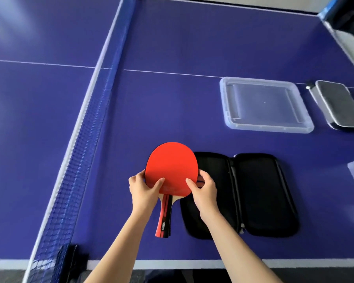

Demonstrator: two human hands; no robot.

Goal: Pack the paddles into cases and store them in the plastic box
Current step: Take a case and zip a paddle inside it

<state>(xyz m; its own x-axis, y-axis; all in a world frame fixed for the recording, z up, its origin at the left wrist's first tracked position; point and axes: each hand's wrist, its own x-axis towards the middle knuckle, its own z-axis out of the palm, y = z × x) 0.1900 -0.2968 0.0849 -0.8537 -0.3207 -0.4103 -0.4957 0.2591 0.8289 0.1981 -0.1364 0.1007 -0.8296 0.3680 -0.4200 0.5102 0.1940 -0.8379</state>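
**Two-handed grip on a table-tennis paddle**

Curled fingers of the left hand [144, 185] and right hand [203, 187] pinch the round, smooth red-rubber paddle [171, 166] by its lower edges, above the blue table [172, 111], overlapping the open black zippered case [251, 193]. The clear plastic lid [264, 105] lies beyond.

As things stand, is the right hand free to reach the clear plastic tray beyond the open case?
Probably not yet: the right hand grips the red paddle together with the left hand. The path over the open black case to the clear plastic tray looks unobstructed.
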